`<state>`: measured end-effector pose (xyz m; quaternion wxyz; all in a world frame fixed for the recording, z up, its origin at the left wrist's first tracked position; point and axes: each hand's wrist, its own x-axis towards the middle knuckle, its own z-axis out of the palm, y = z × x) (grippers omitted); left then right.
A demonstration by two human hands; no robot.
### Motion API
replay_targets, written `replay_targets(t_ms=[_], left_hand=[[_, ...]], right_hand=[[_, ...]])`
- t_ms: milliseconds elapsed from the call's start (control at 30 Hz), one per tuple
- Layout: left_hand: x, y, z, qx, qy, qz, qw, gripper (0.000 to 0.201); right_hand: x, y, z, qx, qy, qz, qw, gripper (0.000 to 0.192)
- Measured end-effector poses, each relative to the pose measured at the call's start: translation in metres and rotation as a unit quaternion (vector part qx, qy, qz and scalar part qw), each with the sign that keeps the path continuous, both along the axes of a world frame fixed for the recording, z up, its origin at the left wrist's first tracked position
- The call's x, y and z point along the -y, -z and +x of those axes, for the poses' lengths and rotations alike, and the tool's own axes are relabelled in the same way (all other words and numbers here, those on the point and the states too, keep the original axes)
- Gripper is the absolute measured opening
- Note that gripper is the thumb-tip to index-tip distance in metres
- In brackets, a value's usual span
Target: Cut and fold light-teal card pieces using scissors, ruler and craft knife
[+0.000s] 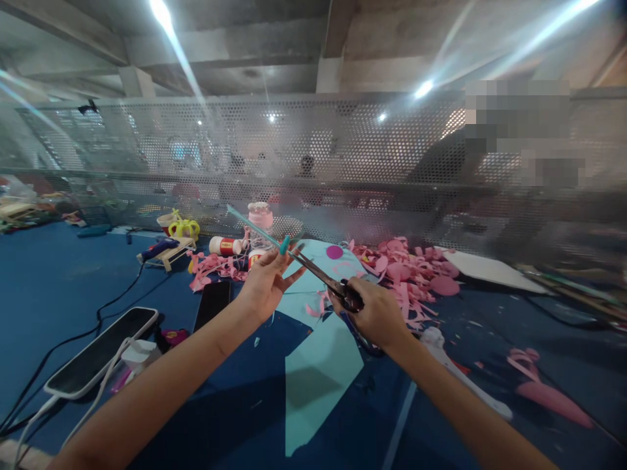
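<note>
Teal paper, a thin strip [255, 227], stood pinched in the fingers of the left hand [267, 282], slanting up and away above the big teal sheet [318, 372] that lay on the blue table [59, 281]. Just right of that strip, the right hand [375, 313] gripped the scissors [323, 277] by the handles, fingers closed through them, blades pointing at the strip's lower end. Behind the sheet lay pink paper scraps [416, 267]; left of it, a dark phone [212, 303] and a glue bottle [224, 246].
</note>
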<state>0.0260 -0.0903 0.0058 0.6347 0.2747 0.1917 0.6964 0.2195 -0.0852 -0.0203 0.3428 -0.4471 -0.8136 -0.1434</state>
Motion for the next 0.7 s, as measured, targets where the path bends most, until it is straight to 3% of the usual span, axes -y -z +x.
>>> replay_targets(t_ms=[700], left_hand=[[0.0012, -0.002, 0.002, 0.022, 0.011, 0.002, 1.0, 0.009]], right_hand=[[0.0001, -0.0014, 0.0013, -0.018, -0.029, -0.034, 0.999, 0.034]])
